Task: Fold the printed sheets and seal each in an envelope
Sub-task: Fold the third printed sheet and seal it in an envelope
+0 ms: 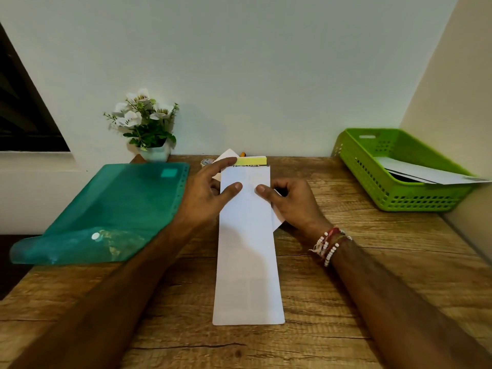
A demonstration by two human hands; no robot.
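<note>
A long white folded sheet (249, 262) lies lengthwise in the middle of the wooden desk (372, 275). Its far end shows a yellow-green printed band (251, 161). Under its far part lies a white envelope (277, 218), whose corners stick out at the right and at the top left. My left hand (210, 193) rests on the sheet's left edge, thumb on the paper and index finger reaching to the printed band. My right hand (290, 201) presses its thumb on the sheet from the right, fingers curled at the sheet's edge over the envelope.
A teal plastic folder (111, 211) lies at the left and hangs over the desk edge. A green basket (399, 193) at the right back holds white envelopes (431, 174). A potted white flower (149, 123) and a tape roll (207, 162) stand by the wall.
</note>
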